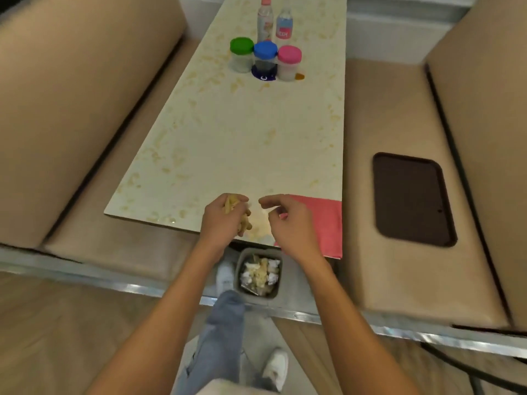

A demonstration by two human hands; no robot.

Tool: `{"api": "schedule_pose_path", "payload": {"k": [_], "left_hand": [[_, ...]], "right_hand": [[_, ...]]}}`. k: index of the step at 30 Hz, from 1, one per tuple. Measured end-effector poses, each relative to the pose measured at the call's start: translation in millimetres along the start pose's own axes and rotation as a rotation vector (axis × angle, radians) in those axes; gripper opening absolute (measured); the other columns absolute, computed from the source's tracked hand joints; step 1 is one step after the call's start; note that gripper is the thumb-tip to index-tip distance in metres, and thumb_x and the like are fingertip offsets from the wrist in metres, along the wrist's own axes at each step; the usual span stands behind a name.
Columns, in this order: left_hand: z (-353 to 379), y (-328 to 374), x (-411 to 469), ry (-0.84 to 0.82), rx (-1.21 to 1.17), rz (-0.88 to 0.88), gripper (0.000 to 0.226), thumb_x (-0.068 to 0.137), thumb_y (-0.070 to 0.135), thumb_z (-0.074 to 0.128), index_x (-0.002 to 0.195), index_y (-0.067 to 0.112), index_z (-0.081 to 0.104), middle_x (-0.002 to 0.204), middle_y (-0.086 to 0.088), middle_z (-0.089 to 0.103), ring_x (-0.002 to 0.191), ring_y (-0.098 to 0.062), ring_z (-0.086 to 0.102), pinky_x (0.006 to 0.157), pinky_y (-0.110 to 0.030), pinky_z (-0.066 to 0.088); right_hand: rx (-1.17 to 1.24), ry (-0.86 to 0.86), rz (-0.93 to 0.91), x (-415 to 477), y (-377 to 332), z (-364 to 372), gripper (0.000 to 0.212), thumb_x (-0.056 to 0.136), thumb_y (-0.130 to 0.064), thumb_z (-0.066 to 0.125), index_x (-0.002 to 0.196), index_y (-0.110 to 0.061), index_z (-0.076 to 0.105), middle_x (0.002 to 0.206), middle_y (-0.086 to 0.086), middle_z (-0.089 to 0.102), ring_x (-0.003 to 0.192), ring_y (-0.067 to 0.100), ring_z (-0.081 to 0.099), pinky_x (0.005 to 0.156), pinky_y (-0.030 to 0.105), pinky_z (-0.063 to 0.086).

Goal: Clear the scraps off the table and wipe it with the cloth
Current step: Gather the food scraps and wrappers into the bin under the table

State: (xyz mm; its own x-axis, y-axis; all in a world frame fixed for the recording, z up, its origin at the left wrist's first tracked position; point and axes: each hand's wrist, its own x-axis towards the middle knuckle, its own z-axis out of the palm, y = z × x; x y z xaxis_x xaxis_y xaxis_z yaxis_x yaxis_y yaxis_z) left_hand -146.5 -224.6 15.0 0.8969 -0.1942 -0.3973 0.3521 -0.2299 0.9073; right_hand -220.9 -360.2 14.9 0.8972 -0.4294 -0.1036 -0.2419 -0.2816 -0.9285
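1. Long cream stone-look table (pixel 228 132) runs up centre frame, with yellowish stains all over it.
2. Left hand (pixel 224 223), lower centre at the near edge, has fingers curled round a clump of yellow food scraps (pixel 239 216).
3. Right hand (pixel 288 226) beside it, fingers loosely bent, grips nothing, over a flat pink cloth (pixel 325 223) on the near right corner.
4. Grey bin (pixel 237 276) below the edge has scraps inside.
5. Tan padded benches (pixel 85 124) on both sides; dark brown tray (pixel 413 198) on the right one.

The bench (pixel 228 143) looks glossy, marbled and smooth; the pink cloth (pixel 325 223) matt; 3 jars (pixel 265 59) clear plastic; seats (pixel 85 95) soft fabric.
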Motion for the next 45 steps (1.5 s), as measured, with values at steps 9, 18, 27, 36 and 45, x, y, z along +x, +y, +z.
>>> {"api": "schedule_pose_path", "payload": {"k": [9,18,27,36,45], "left_hand": [[-18,-107,-67,-0.047,0.11,-0.114,0.02,0.094,0.01,0.068,0.087,0.026,0.077,0.067,0.0,0.063,0.06,-0.017,0.053,0.052,-0.031,0.041],[5,-252,-14,-0.106,0.236,-0.276,0.019,0.097,0.011,0.065,0.106,0.027,0.07,0.099,-0.005,0.073,0.088,-0.024,0.069,0.073,-0.036,0.054],[53,-367,96,-0.235,0.567,-0.217,0.04,0.092,0.014,0.066,0.131,0.023,0.061,0.119,0.0,0.065,0.109,-0.021,0.062,0.088,-0.032,0.053],[93,-468,165,-0.37,0.853,-0.067,0.07,0.086,0.028,0.073,0.148,0.024,0.041,0.147,-0.005,0.044,0.128,-0.028,0.053,0.104,-0.042,0.049],[77,-539,184,-0.671,1.383,0.266,0.075,0.11,0.045,0.036,0.167,0.025,-0.009,0.175,0.002,-0.017,0.161,-0.02,-0.013,0.129,-0.044,0.0]], "right_hand": [[0.215,0.065,0.053,-116,49,15,0.036,0.095,0.007,0.059,0.108,-0.022,0.077,0.101,-0.013,0.076,0.098,0.006,0.07,0.079,0.016,0.052],[0.076,0.112,0.238,-131,193,70,0.036,0.089,0.009,0.061,0.104,-0.021,0.077,0.104,-0.016,0.075,0.1,0.001,0.069,0.081,0.011,0.051],[-0.237,0.025,0.35,-69,356,119,0.038,0.088,-0.009,0.068,0.124,-0.02,0.071,0.118,0.0,0.067,0.104,0.013,0.062,0.091,0.029,0.055],[-0.431,-0.138,0.4,-35,486,161,0.127,0.065,-0.05,0.087,0.164,-0.019,0.014,0.169,0.005,0.02,0.148,0.026,0.037,0.116,0.043,0.043],[-0.583,-0.158,0.292,-43,523,172,0.138,0.072,-0.055,0.087,0.166,-0.018,-0.007,0.173,-0.008,-0.018,0.154,0.019,0.027,0.116,0.037,0.036]]}}
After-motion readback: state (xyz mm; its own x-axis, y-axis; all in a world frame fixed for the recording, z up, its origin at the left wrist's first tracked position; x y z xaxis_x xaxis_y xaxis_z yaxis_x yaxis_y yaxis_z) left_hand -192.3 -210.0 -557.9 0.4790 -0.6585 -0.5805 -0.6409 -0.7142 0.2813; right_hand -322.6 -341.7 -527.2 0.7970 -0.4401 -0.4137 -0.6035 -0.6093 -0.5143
